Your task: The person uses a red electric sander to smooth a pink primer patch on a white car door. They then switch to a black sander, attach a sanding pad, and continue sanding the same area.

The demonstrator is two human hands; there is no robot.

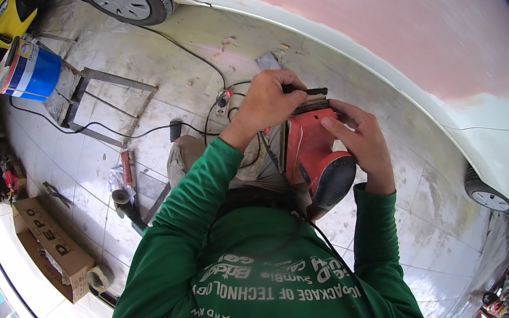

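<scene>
A red electric sander (308,141) with a black rounded end rests by my lap, tipped so that its flat pad side faces away from me. My right hand (362,139) grips it from the right, thumb on the red body and fingers behind the pad. At the far edge of the pad, my left hand (272,100) is closed, with thumb and fingers pinching a thin dark strip (317,92). Whether that strip is sandpaper or part of the sander, I cannot tell. A black cord runs down from the sander past my green sleeve.
A white car (307,26) with pinkish filler patches (404,18) curves along the right. Black cables (132,135) cross the tiled floor to a socket (220,103). On the left are a blue bucket (44,72), a metal frame (118,80), a cardboard box (51,248) and scattered tools.
</scene>
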